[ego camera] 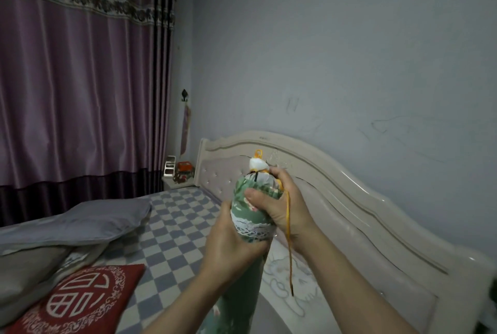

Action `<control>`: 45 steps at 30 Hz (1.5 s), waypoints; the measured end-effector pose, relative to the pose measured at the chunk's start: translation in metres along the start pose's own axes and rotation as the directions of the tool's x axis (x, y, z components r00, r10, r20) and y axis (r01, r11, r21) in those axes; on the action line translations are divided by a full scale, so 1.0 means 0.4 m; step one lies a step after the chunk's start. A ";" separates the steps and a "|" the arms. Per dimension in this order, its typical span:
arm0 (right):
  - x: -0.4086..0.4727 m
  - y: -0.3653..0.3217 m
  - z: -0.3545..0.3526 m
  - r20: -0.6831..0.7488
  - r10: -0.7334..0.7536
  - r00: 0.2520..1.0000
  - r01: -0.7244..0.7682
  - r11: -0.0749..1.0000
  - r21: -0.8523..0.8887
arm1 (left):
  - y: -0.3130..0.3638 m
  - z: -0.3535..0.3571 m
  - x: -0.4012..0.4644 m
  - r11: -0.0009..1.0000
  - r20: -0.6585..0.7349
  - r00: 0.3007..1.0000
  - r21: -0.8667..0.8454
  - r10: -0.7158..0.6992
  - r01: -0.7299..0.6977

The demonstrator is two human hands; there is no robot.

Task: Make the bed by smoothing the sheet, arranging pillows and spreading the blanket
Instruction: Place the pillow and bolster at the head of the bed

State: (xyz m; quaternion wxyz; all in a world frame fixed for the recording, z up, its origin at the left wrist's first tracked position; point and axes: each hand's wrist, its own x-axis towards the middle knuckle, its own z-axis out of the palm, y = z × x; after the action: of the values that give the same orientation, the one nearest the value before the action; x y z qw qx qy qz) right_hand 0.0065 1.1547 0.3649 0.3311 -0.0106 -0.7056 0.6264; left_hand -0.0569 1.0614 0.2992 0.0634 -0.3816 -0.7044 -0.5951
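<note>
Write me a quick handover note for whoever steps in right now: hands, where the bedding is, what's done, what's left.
Left hand: gripping the green bolster pillow at its lace band.
Right hand: clamped near the tied end, orange cord dangling.
Grey blanket lies bunched on the left of the checkered sheet; red cushion sits near it; headboard is to the right.
Done: nothing clearly finished.
Left: place the bolster, arrange cushions, smooth the sheet, spread the blanket.

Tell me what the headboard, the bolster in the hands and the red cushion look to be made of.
Headboard: glossy cream moulded frame, likely lacquered wood, with a button-tufted padded panel. Bolster: green floral woven cloth, a white lace band, its end tied with orange cord. Red cushion: matte fabric with a white woven or embroidered emblem.
</note>
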 end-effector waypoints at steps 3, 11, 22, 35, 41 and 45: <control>-0.016 -0.046 -0.037 0.126 0.013 0.992 0.048 0.880 -0.473 | 0.006 0.017 -0.015 0.993 -0.030 0.999 0.118 0.036 -0.032; -0.110 0.020 -0.111 0.250 0.333 0.909 0.300 -0.107 -0.948 | -0.062 0.107 -0.040 0.515 0.279 0.804 0.648 0.525 -0.561; -0.143 0.315 -0.326 -0.077 0.159 0.984 -0.131 0.364 -0.922 | -0.265 0.190 -0.054 0.727 0.013 0.995 0.684 -0.096 0.061; -0.114 0.728 -0.799 -0.463 0.266 0.846 -0.516 0.630 -0.581 | -0.379 0.819 0.125 0.541 0.136 0.628 -0.391 -0.766 0.745; 0.036 0.880 -0.915 -0.405 0.183 0.896 -0.438 0.514 -0.737 | -0.482 1.010 0.270 0.630 0.267 0.662 -0.204 -0.701 0.749; 0.065 1.081 -0.961 -0.117 0.230 0.966 -0.175 0.251 -0.952 | -0.600 1.082 0.245 0.675 0.392 0.582 0.158 -0.713 0.721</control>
State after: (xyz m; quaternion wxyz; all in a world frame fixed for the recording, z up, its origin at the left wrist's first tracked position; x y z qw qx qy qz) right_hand -0.0019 1.5960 -0.0103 0.1591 -0.2826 -0.9388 0.1158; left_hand -0.1146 1.4903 0.0402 -0.3393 -0.1848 -0.7883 -0.4788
